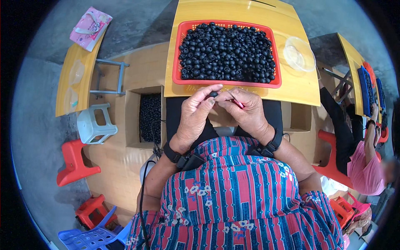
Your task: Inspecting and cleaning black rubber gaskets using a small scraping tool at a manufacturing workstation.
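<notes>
Between the thumb and fingertips of my left hand (192, 111) is a small black round piece (213, 94). My right hand (250, 110) is closed on a slim tool with a pink handle (238, 103); its thin tip points toward the piece, and its exact kind cannot be made out. Both hands meet just off the near edge of the yellow table (304, 89). Directly beyond them sits a red plastic basket (225, 82), filled with many similar black pieces (227, 52), several showing holes.
A clear round container (299, 54) stands right of the basket. By my left leg, a cardboard box (132, 112) holds more black pieces; another box (296, 116) is at right. Stools (96, 125) and a side table (68, 83) stand left. A co-worker (364, 166) sits far right.
</notes>
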`<state>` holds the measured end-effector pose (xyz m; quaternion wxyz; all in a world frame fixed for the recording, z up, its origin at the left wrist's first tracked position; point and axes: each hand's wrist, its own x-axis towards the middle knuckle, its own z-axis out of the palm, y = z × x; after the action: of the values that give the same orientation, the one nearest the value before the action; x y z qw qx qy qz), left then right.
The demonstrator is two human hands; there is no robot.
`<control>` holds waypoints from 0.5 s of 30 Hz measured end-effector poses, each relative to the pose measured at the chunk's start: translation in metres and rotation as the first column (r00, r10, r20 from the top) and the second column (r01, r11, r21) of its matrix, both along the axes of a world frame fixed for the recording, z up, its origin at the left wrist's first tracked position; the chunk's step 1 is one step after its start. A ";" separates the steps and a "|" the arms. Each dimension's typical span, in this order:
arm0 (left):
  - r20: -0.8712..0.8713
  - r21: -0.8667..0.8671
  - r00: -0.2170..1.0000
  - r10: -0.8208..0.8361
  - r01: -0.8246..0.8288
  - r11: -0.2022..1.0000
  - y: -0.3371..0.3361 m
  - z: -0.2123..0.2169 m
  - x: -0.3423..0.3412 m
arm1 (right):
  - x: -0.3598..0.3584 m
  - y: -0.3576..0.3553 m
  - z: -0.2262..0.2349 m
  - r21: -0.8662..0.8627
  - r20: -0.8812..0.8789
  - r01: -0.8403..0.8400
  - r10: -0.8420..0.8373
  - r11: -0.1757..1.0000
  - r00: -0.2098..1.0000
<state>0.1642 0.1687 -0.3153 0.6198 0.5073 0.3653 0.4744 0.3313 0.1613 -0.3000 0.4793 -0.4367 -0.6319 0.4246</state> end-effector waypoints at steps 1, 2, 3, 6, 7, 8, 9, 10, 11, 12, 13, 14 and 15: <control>-0.003 0.004 1.000 -0.021 0.021 1.000 0.001 -0.001 -0.002 | 0.001 0.000 0.002 0.000 -0.001 0.000 0.000 1.000 1.000; -0.005 0.008 0.999 -0.043 0.043 0.999 0.001 -0.002 -0.003 | 0.002 -0.001 0.006 -0.011 -0.017 -0.025 0.025 1.000 1.000; -0.006 0.008 0.999 -0.043 0.043 0.999 0.001 -0.002 -0.003 | 0.004 -0.002 0.008 -0.021 -0.033 -0.050 0.049 0.999 0.998; 0.108 -0.059 0.994 -0.006 0.013 0.998 0.001 -0.004 -0.006 | 0.015 -0.002 0.008 -0.032 -0.037 -0.083 0.082 0.996 0.996; 0.144 -0.083 0.989 -0.019 0.031 0.996 0.001 -0.006 -0.009 | 0.015 -0.004 0.009 -0.071 -0.017 -0.063 0.062 0.995 0.998; 0.182 -0.107 0.983 -0.030 0.050 0.993 0.001 -0.008 -0.012 | 0.014 -0.003 0.008 -0.072 -0.018 -0.064 0.063 0.995 0.998; 0.180 -0.108 0.983 -0.029 0.049 0.993 0.001 -0.010 -0.016 | 0.012 -0.002 0.006 0.027 0.114 -0.053 0.049 0.998 0.992; 0.209 -0.151 0.977 -0.044 0.077 0.986 0.000 -0.013 -0.019 | 0.011 -0.002 0.005 0.127 0.243 -0.055 0.023 0.990 0.970; 0.239 -0.192 0.969 -0.058 0.106 0.976 -0.001 -0.014 -0.021 | 0.009 -0.002 0.004 0.126 0.244 -0.057 0.025 0.990 0.970; 0.240 -0.193 0.969 -0.056 0.104 0.976 -0.002 -0.015 -0.022 | 0.007 -0.002 0.003 0.089 0.229 -0.048 0.026 0.995 0.973; 0.289 -0.216 0.956 -0.050 0.116 0.969 -0.002 -0.015 -0.023 | 0.005 -0.002 0.002 0.051 0.214 -0.039 0.028 0.998 0.976; 0.337 -0.238 0.940 -0.042 0.129 0.963 -0.003 -0.016 -0.023 | 0.004 -0.002 0.001 0.050 0.215 -0.042 0.030 0.998 0.976; 0.338 -0.239 0.940 -0.040 0.127 0.963 -0.003 -0.018 -0.023 | 0.004 -0.002 0.002 0.070 0.264 -0.047 0.027 0.996 0.964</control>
<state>0.1412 0.1658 -0.3329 0.7524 0.3509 0.2929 0.4744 0.3352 0.1592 -0.2977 0.3996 -0.4589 -0.7134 0.3475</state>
